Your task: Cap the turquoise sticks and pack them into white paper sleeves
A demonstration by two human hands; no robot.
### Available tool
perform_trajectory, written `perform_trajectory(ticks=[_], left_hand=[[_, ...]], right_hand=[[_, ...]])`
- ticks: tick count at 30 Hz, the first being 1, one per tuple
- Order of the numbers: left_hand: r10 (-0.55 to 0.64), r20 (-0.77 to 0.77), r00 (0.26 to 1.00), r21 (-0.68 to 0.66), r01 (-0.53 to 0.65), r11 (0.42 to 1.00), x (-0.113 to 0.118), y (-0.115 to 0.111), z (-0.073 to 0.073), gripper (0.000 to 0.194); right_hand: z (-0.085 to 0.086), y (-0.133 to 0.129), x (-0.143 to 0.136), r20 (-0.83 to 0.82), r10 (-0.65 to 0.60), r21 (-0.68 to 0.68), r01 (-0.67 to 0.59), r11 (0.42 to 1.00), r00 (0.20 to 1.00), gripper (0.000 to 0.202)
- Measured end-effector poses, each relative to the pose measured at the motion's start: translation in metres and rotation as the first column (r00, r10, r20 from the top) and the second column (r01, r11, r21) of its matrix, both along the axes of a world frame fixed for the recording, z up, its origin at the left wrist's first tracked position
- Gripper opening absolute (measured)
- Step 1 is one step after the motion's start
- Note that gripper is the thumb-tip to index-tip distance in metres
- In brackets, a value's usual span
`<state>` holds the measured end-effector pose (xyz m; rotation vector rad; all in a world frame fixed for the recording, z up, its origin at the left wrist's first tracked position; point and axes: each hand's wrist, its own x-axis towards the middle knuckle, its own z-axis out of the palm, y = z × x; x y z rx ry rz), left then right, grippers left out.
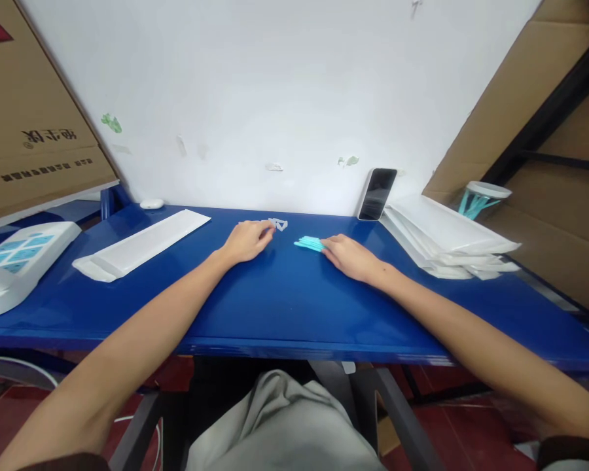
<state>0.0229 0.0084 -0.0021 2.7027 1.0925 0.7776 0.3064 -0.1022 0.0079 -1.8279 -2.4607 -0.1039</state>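
On the blue table, my right hand point(349, 256) is closed on the right end of a small bundle of turquoise sticks point(309, 243), whose other end points left. My left hand point(248, 240) rests to the left with its fingers curled together beside a small crumpled clear piece point(279, 224). Whatever lies under the left fingertips is too small to tell. A gap of bare table separates the two hands.
Left of the hands lies a long white packet point(147, 245); a white device with blue labels point(39, 258) is farther left. A phone point(377, 194) leans on the wall, beside stacked white packets point(451, 229). A clear cup with turquoise sticks point(481, 196) stands at right.
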Motion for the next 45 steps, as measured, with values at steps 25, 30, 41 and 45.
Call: perform_trajectory(ticks=[25, 30, 41, 45], left_hand=[[-0.112, 0.073, 0.991, -0.047, 0.116, 0.992, -0.014, -0.016, -0.003, 0.029], [-0.118, 0.058, 0.991, -0.044, 0.120, 0.992, -0.011, -0.017, -0.002, 0.029], [-0.183, -0.016, 0.983, 0.029, 0.183, 0.983, -0.002, -0.035, 0.002, 0.037], [-0.258, -0.070, 0.964, 0.052, 0.262, 0.964, 0.008, -0.047, 0.004, 0.042]], right_hand=[[-0.015, 0.005, -0.006, -0.516, 0.168, 0.117, -0.125, 0.985, 0.840, 0.031], [-0.016, 0.009, -0.003, -0.445, 0.232, 0.115, -0.202, 0.973, 0.865, 0.032], [-0.003, 0.002, 0.009, -0.529, 0.150, 0.129, -0.095, 0.987, 0.835, 0.034], [-0.004, 0.003, 0.017, -0.566, 0.169, 0.231, -0.042, 0.972, 0.807, 0.035]])
